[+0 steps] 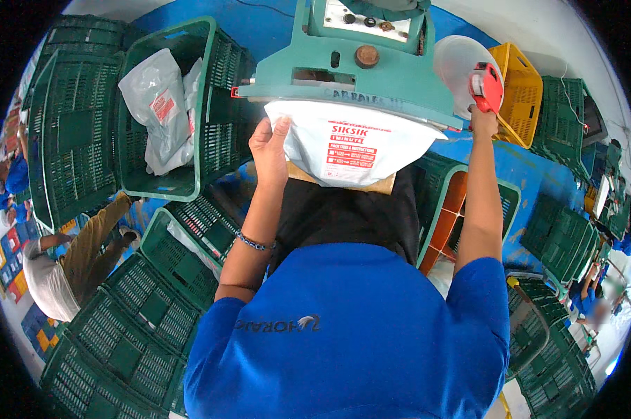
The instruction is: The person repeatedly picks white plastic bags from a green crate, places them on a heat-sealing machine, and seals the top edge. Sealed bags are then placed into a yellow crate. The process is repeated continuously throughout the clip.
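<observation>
A white plastic bag point(355, 150) with red print hangs spread along the front edge of a green sealing machine point(294, 70). My left hand point(268, 144) pinches the bag's upper left corner between thumb and fingers. Away to the right, my right hand point(483, 121) is closed round the handle of a red label gun point(487, 86). The gun is raised beside a translucent white tub point(456, 59), apart from the bag. Beneath the bag a strip of tan board point(379, 184) shows over my lap.
Left of me, a green crate point(205, 133) holds filled white bags point(158, 108). Stacked green crates point(71, 133) stand beyond it. A yellow crate point(525, 91) sits behind the tub. By my right thigh is an orange divided crate point(449, 216). A person point(57, 279) bends at far left.
</observation>
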`<state>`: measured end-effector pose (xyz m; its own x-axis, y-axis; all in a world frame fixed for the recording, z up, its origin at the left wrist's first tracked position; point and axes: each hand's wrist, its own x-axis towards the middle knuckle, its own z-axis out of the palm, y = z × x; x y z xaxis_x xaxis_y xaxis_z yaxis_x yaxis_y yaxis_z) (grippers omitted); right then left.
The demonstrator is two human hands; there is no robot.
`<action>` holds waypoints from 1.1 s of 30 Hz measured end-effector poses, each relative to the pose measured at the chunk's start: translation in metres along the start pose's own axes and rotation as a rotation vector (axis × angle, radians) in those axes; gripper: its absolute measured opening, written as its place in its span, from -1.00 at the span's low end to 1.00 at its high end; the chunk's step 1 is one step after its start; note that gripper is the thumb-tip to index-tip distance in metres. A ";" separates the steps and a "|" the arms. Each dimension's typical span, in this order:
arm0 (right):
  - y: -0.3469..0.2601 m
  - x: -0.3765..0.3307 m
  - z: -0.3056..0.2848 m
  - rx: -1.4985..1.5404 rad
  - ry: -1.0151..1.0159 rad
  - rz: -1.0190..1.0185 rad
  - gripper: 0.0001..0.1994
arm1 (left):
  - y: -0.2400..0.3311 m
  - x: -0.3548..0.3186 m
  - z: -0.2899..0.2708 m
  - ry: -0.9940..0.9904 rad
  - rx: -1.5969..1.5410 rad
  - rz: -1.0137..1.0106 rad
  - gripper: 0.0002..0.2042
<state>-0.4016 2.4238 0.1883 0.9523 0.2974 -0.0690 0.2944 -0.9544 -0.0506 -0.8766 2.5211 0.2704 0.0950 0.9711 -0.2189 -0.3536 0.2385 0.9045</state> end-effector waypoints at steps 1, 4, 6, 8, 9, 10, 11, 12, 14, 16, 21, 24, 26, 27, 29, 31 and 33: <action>-0.006 0.005 0.008 -0.059 0.058 -0.008 -0.30 | 0.001 0.001 0.000 -0.001 -0.001 0.012 -0.84; -0.023 0.017 0.022 -0.033 0.010 -0.001 -0.20 | 0.005 0.006 0.002 0.001 0.025 -0.015 -0.84; -0.030 0.016 0.024 0.041 -0.011 -0.033 -0.14 | 0.008 0.008 0.001 0.003 0.023 0.008 -0.85; -0.031 0.001 0.019 0.179 0.175 -0.143 -0.16 | 0.008 0.009 0.000 0.006 0.011 0.019 -0.85; -0.031 -0.011 0.014 0.266 0.259 -0.189 -0.17 | 0.007 0.008 -0.002 0.008 0.000 0.019 -0.85; -0.026 -0.035 0.011 0.667 0.318 -0.211 -0.29 | 0.006 0.008 -0.003 0.026 -0.020 0.039 -0.85; -0.018 -0.062 0.005 1.028 0.340 -0.243 -0.36 | 0.003 0.006 -0.006 0.001 -0.047 0.007 -0.85; -0.010 -0.099 0.000 1.384 0.289 -0.209 -0.43 | 0.000 0.003 -0.008 -0.008 -0.082 -0.005 -0.84; 0.011 -0.182 -0.014 1.572 0.166 -0.226 -0.50 | -0.008 -0.007 -0.015 -0.059 -0.164 -0.054 -0.82; 0.010 -0.261 -0.017 1.641 -0.135 -0.367 -0.41 | -0.013 -0.022 -0.028 -0.077 0.028 0.005 -0.60; 0.001 -0.345 -0.006 1.424 -0.475 -0.547 -0.33 | -0.040 -0.071 -0.041 -0.297 0.545 0.033 -0.18; 0.000 -0.337 0.020 1.299 -0.566 -0.487 -0.49 | -0.054 -0.078 -0.044 -0.261 0.444 0.120 -0.30; 0.005 -0.329 0.037 1.252 -0.502 -0.591 -0.48 | -0.060 -0.078 -0.043 -0.244 0.430 0.149 -0.32; 0.008 -0.326 0.042 1.165 -0.481 -0.556 -0.47 | -0.061 -0.078 -0.043 -0.233 0.415 0.156 -0.31; 0.013 -0.322 0.048 1.211 -0.462 -0.669 -0.47 | -0.062 -0.077 -0.042 -0.215 0.423 0.217 -0.27; 0.015 -0.323 0.049 1.255 -0.411 -0.635 -0.50 | -0.060 -0.075 -0.042 -0.255 0.509 0.294 -0.26; 0.014 -0.325 0.047 1.258 -0.538 -0.603 -0.50 | -0.058 -0.072 -0.043 -0.233 0.511 0.319 -0.27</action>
<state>-0.7109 2.3153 0.1636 0.4906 0.8693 -0.0607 0.0955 -0.1229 -0.9878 -0.9028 2.4375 0.2178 0.2786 0.9525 0.1229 0.0845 -0.1518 0.9848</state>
